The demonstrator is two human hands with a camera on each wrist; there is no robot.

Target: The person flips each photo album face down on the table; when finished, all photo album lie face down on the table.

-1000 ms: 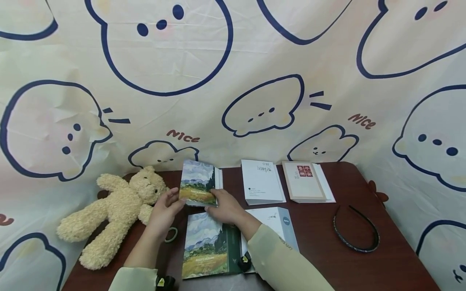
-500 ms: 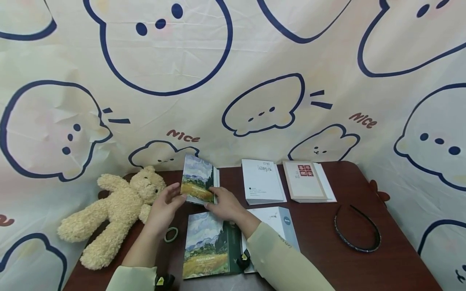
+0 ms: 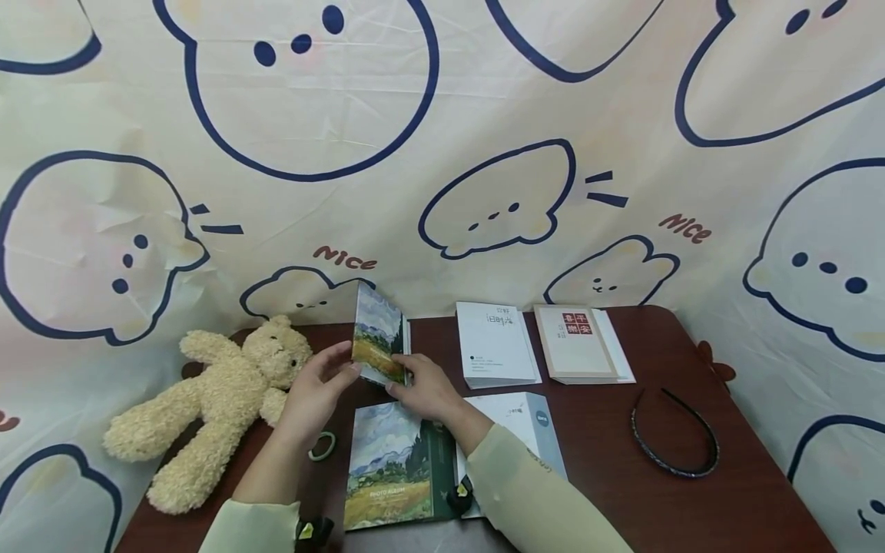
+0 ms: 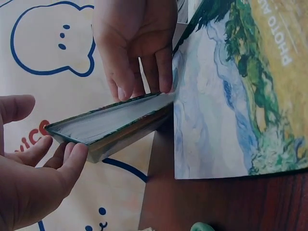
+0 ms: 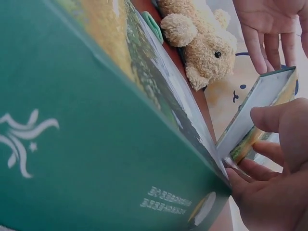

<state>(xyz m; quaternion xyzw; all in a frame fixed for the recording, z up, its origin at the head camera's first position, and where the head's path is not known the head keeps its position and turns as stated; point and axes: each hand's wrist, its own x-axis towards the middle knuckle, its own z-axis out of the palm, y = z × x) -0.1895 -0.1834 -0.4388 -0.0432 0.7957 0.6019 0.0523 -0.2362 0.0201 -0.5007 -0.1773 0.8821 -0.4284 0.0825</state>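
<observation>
A small hardcover album (image 3: 376,334) with a painted landscape cover stands tilted up above the table's back part. My right hand (image 3: 427,390) pinches its right edge, with the thumb (image 5: 269,118) on the page side in the right wrist view. My left hand (image 3: 314,395) is at the left side, straight fingertips touching its corner and thumb held apart, as the left wrist view shows. Below both hands lies a larger photo album (image 3: 389,468) with a similar painting and a green spine (image 5: 96,130). It overlaps a white-and-blue book (image 3: 515,418), which my right forearm partly hides.
Two pale books, a white one (image 3: 492,338) and a cream one (image 3: 577,346), lie along the back. A teddy bear (image 3: 221,403) reclines at left, near a pale green hair tie (image 3: 322,446). A black headband (image 3: 674,461) lies at right. A patterned cloth backs the table.
The small album has risen slightly and turned, so its cover looks narrower now and faces more to the left. Both hands have moved a little with it; the other things stay put.
</observation>
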